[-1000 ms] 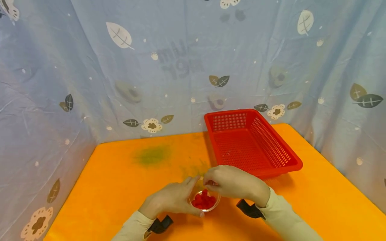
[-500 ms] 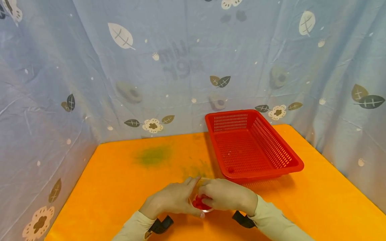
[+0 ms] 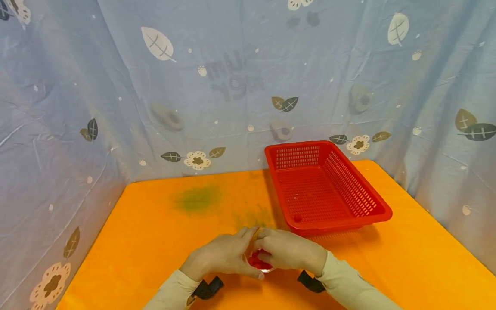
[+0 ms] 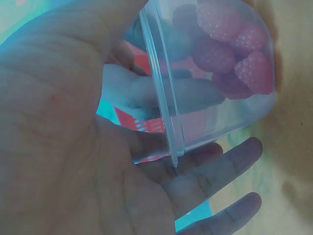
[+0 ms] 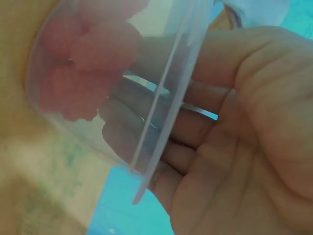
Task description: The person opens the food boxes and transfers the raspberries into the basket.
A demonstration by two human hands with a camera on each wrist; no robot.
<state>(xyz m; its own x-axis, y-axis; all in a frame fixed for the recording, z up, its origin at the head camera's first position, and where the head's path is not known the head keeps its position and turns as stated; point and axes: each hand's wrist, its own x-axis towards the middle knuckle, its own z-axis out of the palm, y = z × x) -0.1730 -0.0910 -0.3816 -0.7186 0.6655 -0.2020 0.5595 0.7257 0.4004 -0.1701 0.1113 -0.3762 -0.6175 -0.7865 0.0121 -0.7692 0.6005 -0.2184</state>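
Note:
A clear plastic tub [image 3: 266, 270] of raspberries [image 4: 254, 71] stands near the table's front. My left hand [image 3: 222, 255] holds its left side, thumb in front and fingers behind; some fingers stretch past the wall in the left wrist view. My right hand [image 3: 288, 249] reaches over the rim, fingers down inside. Through the tub wall in the right wrist view, the right fingertips [image 5: 115, 110] lie right at the raspberries; I cannot tell whether they pinch one. In the head view the right hand hides part of the tub.
A red plastic basket [image 3: 337, 221] stands behind and right of the tub, a small round red thing [image 3: 298, 218] in its near left corner. The orange tabletop [image 3: 155, 228] has green stains. A patterned blue curtain [image 3: 217, 103] surrounds the back and sides.
My right hand has moved from above the tub's right rim down and left into it, onto the raspberries, and lingers there. The left hand keeps its hold on the tub.

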